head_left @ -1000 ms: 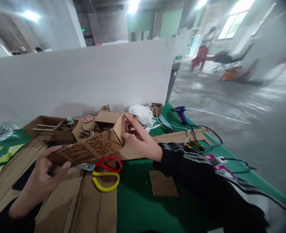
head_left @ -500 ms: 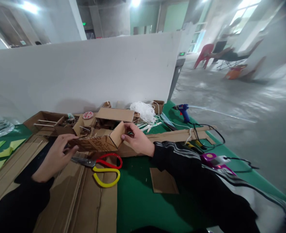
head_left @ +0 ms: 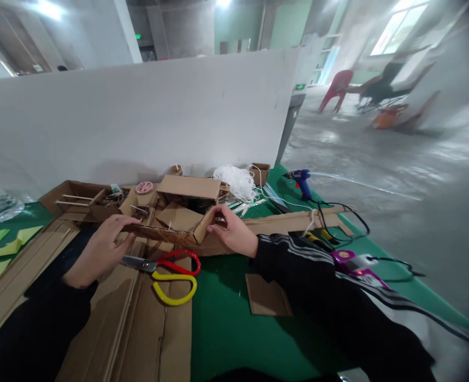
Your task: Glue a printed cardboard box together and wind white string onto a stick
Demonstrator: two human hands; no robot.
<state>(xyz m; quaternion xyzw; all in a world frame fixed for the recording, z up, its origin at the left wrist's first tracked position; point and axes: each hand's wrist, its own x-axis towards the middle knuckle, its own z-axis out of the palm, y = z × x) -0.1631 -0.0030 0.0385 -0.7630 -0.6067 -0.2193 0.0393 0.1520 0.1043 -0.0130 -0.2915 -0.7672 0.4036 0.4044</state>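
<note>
Both hands grip a folded cardboard piece point(head_left: 165, 235), a long strip with its end flap bent up at the right. My left hand point(head_left: 101, 250) pinches the strip's left end; its fingertips are partly out of sight behind the edge. With thumb and fingers, my right hand point(head_left: 233, 232) holds the bent flap. The piece is at the front of a cardboard construction point(head_left: 189, 187) with several compartments, and I cannot tell whether the two touch all along. Scissors point(head_left: 174, 276) with one red and one yellow handle lie just below, on flat cardboard sheets point(head_left: 139, 323).
A blue glue gun point(head_left: 301, 183) with a clear glue stick lies at the back right. Near it are tangled white string point(head_left: 236, 183), a long cardboard strip point(head_left: 286, 223), black cables and a purple device point(head_left: 356, 264). A small cardboard square point(head_left: 268, 296) lies on the green tabletop point(head_left: 222, 329).
Both hands have shifted slightly right, and the cardboard piece has tilted so that its printed face now shows only as a narrow band. The scissors have stayed in place.
</note>
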